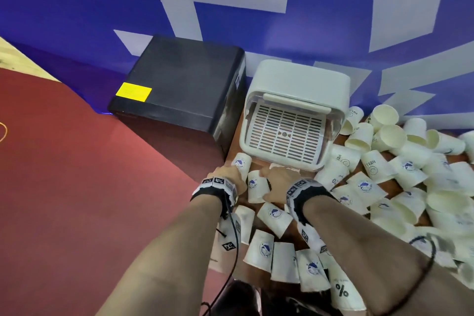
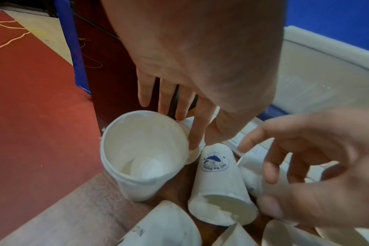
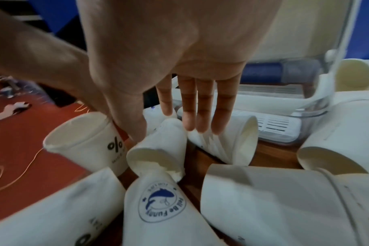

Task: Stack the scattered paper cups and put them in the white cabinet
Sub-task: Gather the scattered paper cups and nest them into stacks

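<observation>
Paper cups lie strewn over the wooden bench [image 1: 232,147], most of them heaped from three to five o'clock of the white cabinet [image 1: 297,100], which stands at the back with its front open and its slatted tray [image 1: 283,133] showing. Both hands are down at six o'clock of the cabinet. The left hand [image 1: 232,174] has straight fingers touching a fish-logo cup [image 1: 241,161]; nothing gripped. The right hand [image 1: 278,181], fingers extended and relaxed, hovers over a lying cup [image 1: 256,187], its fingertips [image 3: 200,121] just above that cup; whether they touch, I can't tell. To do this well, I'd say: pick one cup as a base, slide others in mouth-first, rims aligned, and squeeze lightly, because thin paper crumples.
</observation>
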`<state>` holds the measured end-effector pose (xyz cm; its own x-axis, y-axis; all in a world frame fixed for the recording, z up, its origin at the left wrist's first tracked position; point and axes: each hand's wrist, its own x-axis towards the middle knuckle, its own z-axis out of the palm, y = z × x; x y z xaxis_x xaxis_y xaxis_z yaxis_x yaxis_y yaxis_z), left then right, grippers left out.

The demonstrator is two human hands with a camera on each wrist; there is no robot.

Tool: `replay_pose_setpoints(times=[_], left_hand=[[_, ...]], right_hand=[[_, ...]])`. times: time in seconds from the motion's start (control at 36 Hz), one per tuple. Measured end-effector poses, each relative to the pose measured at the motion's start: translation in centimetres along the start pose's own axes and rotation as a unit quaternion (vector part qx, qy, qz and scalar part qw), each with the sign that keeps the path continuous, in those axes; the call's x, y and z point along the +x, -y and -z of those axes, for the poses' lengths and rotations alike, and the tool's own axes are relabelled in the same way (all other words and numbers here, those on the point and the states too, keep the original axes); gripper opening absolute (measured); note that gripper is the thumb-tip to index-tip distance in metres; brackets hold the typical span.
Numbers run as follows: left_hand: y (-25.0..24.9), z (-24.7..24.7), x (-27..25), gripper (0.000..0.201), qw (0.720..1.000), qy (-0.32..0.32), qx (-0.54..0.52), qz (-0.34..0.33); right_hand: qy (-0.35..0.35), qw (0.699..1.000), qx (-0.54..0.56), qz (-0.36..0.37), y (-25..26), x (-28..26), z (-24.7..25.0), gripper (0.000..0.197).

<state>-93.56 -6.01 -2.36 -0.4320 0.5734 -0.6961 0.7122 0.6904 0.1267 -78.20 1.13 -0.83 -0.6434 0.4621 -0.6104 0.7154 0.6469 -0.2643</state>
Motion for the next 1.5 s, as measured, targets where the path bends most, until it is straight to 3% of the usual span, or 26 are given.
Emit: replay_pose_setpoints(times=[0.22,0.42,0.67,0.78,1.06,1.39,1.5], left_hand=[[0.1,-0.6,1.4,0.077,1.0,0.013,0.005,-0.003],[0.2,0.1,1.1,0.063,0.997,0.004,0.066,-0.048],[0.8,0.4,0.7,0.069,0.997,0.018,0.061,-0.033],[1.2,0.6,0.4,0.048,0.987,-0.006,0.136,-0.09],[0.6,2.3,-0.8,0.044,0.972,-0.066,0.153,-0.165],[0.6,4.4,-0.2,0.047,0.995,-0.076,0.005,-0.061],[0.2,4.2,0.5,0.043,0.996,-0.052,-0.069,0.018]], right_hand=[[0.001,0.997,-0.051,0.053,1.0,1.2,-0.9,0.063],[-0.023,0.997,-0.05,0.052,0.5,1.2,-0.7,0.047],[-0.057,0.997,-0.056,-0.021,0.9,1.2,0.9,0.038],[-0.075,0.993,-0.082,-0.045,0.8,1.2,1.4,0.043],[-0.074,0.993,-0.013,-0.095,0.4,1.3,1.5,0.037],[-0.133,0.979,0.088,-0.125,-0.4,1.0,3.4,0.033],[-0.189,0.964,0.125,-0.137,-0.7,0.8,4.3,0.032]])
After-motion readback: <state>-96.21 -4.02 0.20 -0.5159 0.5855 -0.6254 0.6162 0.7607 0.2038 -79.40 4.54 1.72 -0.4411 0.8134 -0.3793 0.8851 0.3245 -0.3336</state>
